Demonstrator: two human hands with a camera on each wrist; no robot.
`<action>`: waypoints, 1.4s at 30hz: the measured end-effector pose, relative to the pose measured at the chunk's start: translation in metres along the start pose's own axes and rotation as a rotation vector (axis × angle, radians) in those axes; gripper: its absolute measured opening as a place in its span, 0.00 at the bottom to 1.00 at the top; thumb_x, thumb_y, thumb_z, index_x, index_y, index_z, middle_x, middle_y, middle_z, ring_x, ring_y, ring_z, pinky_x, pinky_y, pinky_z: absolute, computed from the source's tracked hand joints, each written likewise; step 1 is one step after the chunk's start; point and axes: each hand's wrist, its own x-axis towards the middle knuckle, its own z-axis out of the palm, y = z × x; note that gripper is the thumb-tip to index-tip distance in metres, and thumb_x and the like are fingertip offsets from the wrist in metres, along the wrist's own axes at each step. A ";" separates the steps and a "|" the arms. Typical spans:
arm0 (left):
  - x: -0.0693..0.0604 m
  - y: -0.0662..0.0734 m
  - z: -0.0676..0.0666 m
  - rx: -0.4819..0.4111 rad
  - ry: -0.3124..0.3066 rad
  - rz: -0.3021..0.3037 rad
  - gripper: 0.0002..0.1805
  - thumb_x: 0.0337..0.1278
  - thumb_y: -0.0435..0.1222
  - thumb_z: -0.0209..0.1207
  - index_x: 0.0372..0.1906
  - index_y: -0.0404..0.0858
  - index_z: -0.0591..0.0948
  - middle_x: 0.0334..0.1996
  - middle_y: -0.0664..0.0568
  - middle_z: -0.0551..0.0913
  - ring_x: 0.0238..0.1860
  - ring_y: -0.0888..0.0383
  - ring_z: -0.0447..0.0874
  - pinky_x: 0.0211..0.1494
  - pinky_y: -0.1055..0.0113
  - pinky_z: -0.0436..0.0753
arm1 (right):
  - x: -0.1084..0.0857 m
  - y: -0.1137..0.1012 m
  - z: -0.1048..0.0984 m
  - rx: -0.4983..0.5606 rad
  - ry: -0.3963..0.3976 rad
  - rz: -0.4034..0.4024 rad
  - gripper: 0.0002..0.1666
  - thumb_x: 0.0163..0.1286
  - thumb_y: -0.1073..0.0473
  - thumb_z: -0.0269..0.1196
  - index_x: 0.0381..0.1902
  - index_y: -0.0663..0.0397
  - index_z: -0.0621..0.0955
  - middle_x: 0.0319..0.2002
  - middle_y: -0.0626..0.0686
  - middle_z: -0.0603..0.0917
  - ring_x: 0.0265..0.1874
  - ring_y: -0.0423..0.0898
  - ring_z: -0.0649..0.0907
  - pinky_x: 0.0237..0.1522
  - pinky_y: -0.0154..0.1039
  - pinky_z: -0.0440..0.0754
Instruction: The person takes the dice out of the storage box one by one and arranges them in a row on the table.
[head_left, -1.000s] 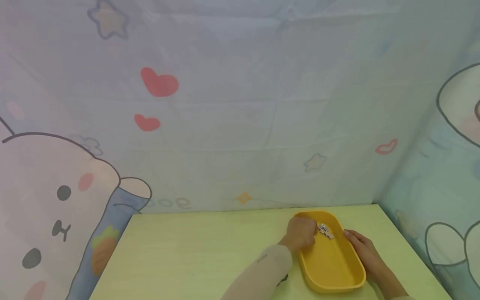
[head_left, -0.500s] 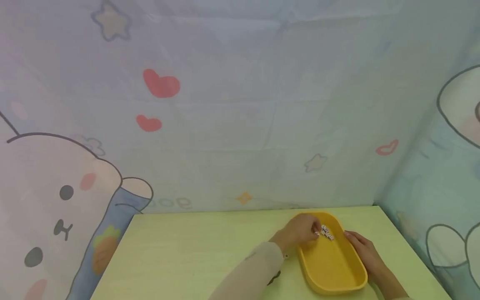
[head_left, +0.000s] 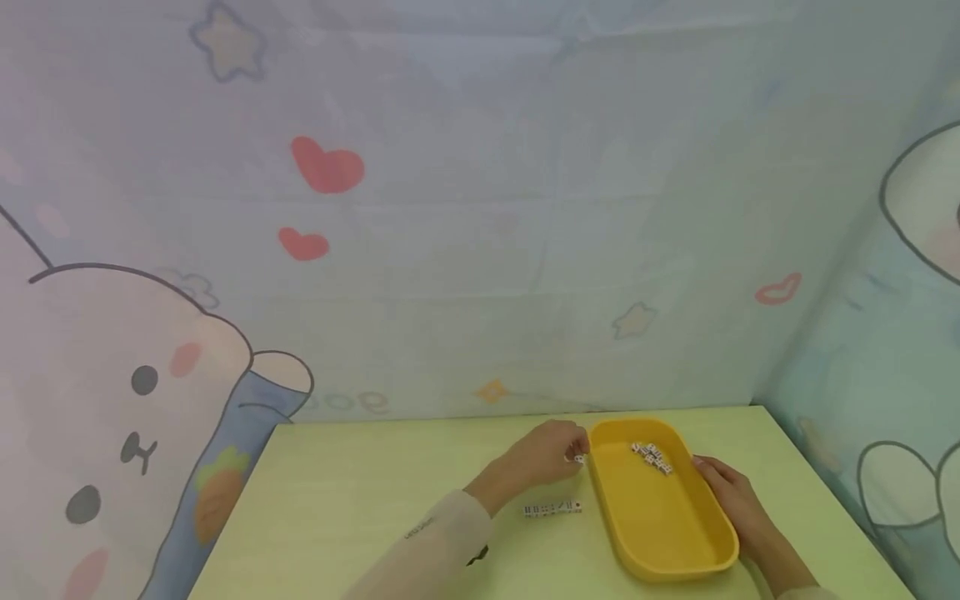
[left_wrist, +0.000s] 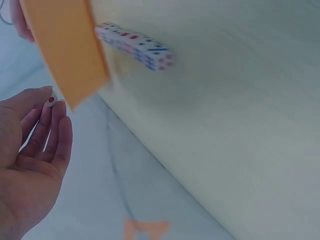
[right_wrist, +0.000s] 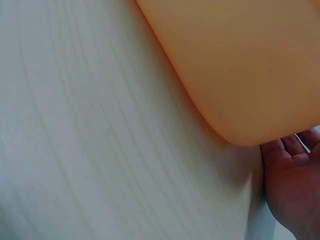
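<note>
My left hand [head_left: 546, 454] pinches one small white die [head_left: 580, 458] between thumb and fingertips, just left of the yellow tray [head_left: 660, 533]. In the left wrist view, a red dot shows on the die [left_wrist: 51, 100] at the fingertips of the left hand [left_wrist: 37, 145]. A straight row of dice [head_left: 552, 508] lies on the table below that hand; the same row [left_wrist: 135, 45] shows beyond the tray wall. Several loose dice [head_left: 652, 457] lie at the tray's far end. My right hand [head_left: 738, 504] rests against the tray's right side, its fingers fairly straight.
The pale green table [head_left: 390, 500] reaches back to a patterned cloth [head_left: 465, 250], with another cloth side [head_left: 862, 375] on the right. The tray's rounded rim stands up between the row of dice and my right hand.
My left hand has moved left out of the tray, carrying a die over the table. The row of dice has come into view from behind the sleeve. My right hand stays beside the tray.
</note>
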 end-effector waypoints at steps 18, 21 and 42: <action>-0.088 -0.037 0.010 0.060 -0.075 -0.151 0.11 0.61 0.31 0.73 0.45 0.44 0.85 0.35 0.62 0.81 0.36 0.69 0.75 0.43 0.75 0.79 | 0.001 -0.002 -0.001 -0.054 0.021 0.002 0.47 0.84 0.33 0.49 0.81 0.65 0.62 0.65 0.59 0.80 0.45 0.39 0.85 0.46 0.41 0.88; -0.092 -0.041 0.017 0.032 -0.084 -0.159 0.11 0.61 0.30 0.73 0.45 0.44 0.85 0.35 0.63 0.81 0.36 0.69 0.75 0.43 0.76 0.80 | 0.001 -0.003 0.000 -0.069 0.023 0.000 0.47 0.84 0.32 0.49 0.81 0.64 0.62 0.67 0.61 0.78 0.46 0.39 0.85 0.46 0.40 0.88; -0.100 -0.051 0.029 -0.084 -0.033 -0.139 0.11 0.61 0.30 0.73 0.45 0.43 0.85 0.38 0.63 0.83 0.38 0.71 0.77 0.45 0.77 0.81 | -0.002 -0.001 0.004 -0.034 0.033 -0.020 0.46 0.83 0.33 0.51 0.80 0.64 0.64 0.62 0.56 0.82 0.45 0.40 0.86 0.46 0.41 0.88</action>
